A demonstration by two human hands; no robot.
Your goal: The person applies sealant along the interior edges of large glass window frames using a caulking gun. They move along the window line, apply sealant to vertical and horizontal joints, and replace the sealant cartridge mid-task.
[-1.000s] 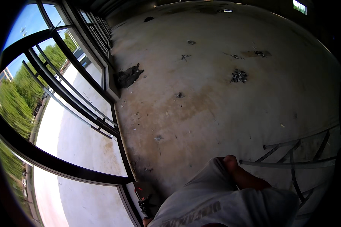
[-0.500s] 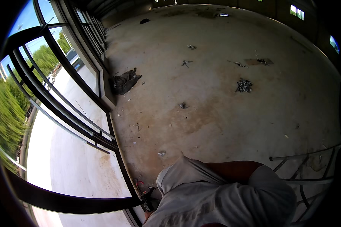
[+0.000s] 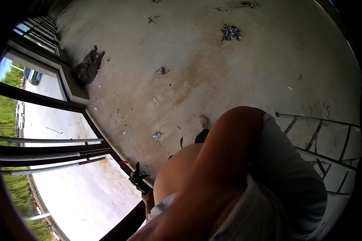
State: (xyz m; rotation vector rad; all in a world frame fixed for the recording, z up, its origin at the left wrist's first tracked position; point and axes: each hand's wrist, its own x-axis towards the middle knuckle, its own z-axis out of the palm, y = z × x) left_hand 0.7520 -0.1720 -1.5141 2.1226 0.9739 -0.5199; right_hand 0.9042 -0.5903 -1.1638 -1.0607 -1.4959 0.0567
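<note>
At the lower left, my left hand (image 3: 147,198) is closed around a black hand tool (image 3: 138,180). The tool has short arms sticking out, and its exact kind cannot be made out. It is beside the bottom rail of the dark window frame (image 3: 116,156), close to a small red item (image 3: 123,163). A bare arm (image 3: 197,193) crosses the lower middle in front of my bent body and clothing. My right hand does not show. Past my knee (image 3: 175,162) part of a dark shoe (image 3: 201,136) appears.
Dark metal bars (image 3: 326,158) joined like a ladder lie at the right. A crumpled black bag (image 3: 88,66) rests by the wall. Across the concrete floor (image 3: 197,68) are scrap piles (image 3: 231,33) and small debris (image 3: 157,135). Long pipes (image 3: 48,140) run across the window opening.
My view has tipped down and turned, so the floor and bag have shifted up and left. My bare arm and knee now show more; the hand and tool appear higher and clearer.
</note>
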